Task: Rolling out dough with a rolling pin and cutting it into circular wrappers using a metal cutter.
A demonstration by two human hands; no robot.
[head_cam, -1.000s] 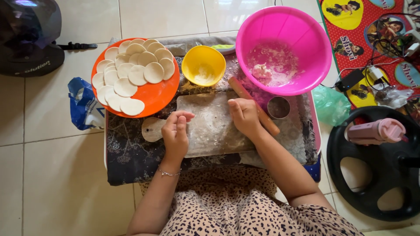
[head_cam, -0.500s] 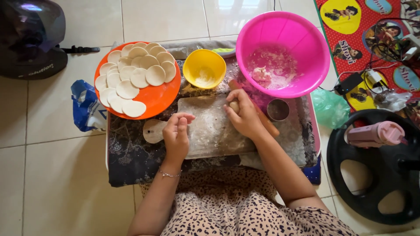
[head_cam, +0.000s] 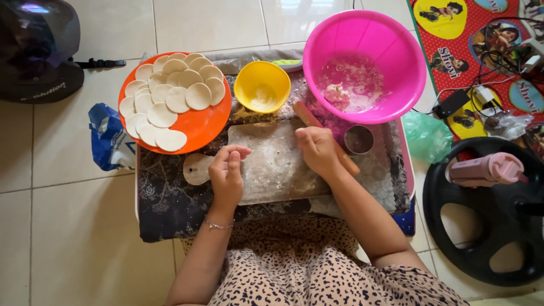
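Head view, looking straight down. The left hand [head_cam: 226, 173] is loosely curled, its fingertips resting on the floured wooden paddle-shaped board [head_cam: 272, 164]; it grips nothing. The right hand [head_cam: 318, 148] lies mostly flat over the wooden rolling pin [head_cam: 326, 139], which runs diagonally from far left to near right across the board's right edge; whether the fingers close around it cannot be told. Supplies are arranged within arm's reach along the far side: a round orange plastic plate [head_cam: 207, 127] at far left carrying overlapping cut white dough discs [head_cam: 170, 99], a small yellow bowl of flour [head_cam: 262, 86] at centre, and a large pink plastic basin [head_cam: 365, 65] with a dough remnant at far right. A small round metal cutter [head_cam: 358, 139] stands just right of the pin.

The surface is a low tray-like table covered with dark patterned cloth [head_cam: 170, 198], set on a pale tiled floor [head_cam: 68, 238]. A dark helmet [head_cam: 34, 48] sits far left, a blue plastic bag [head_cam: 107, 141] beside the plate, and a black wheel-shaped object [head_cam: 481, 226] at right.
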